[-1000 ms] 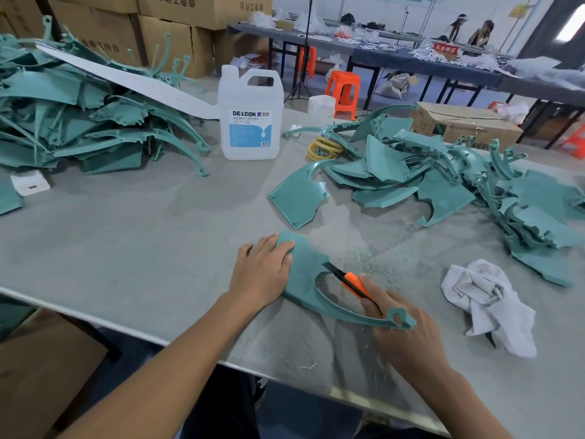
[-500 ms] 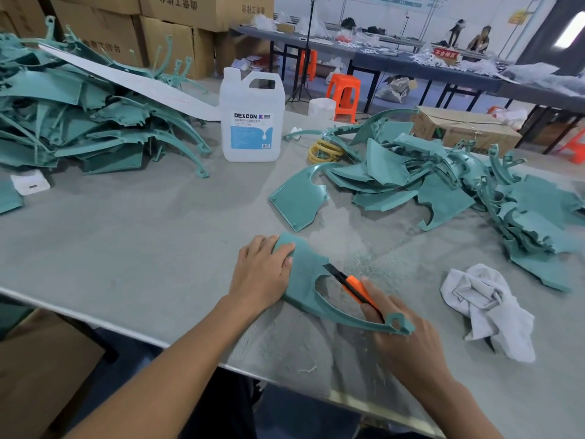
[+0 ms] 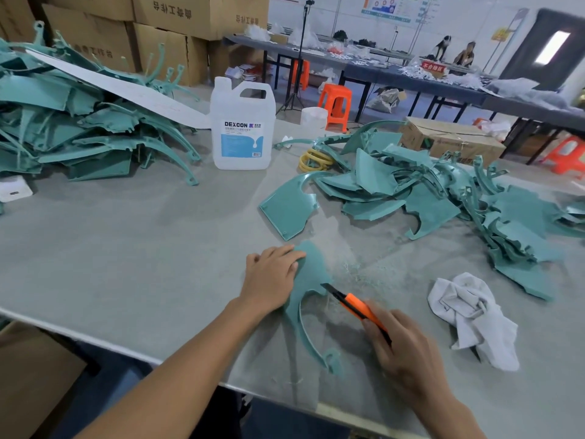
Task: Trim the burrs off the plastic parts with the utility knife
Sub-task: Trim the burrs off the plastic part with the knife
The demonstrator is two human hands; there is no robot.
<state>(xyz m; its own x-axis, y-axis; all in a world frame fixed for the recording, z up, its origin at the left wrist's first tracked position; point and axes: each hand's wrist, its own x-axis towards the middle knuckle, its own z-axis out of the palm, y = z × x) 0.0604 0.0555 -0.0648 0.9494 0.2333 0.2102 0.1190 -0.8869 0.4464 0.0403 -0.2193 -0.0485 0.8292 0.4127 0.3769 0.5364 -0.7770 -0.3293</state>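
On the table (image 3: 126, 242), near its front edge, my left hand (image 3: 272, 277) presses flat on the teal plastic part (image 3: 311, 269). The utility knife (image 3: 354, 304), gripped in my right hand (image 3: 408, 353), meets its inner curve. If the blade slips, it could jump toward my left hand.

Left hand (image 3: 272, 277) presses teal plastic part (image 3: 311, 274) flat on table (image 3: 126, 248); right hand (image 3: 408, 356) grips orange utility knife (image 3: 354, 304), blade at part's edge.

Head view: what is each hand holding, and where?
Right hand grips the utility knife by its orange handle's rear end. Left hand only presses the teal part flat, at its wide end.
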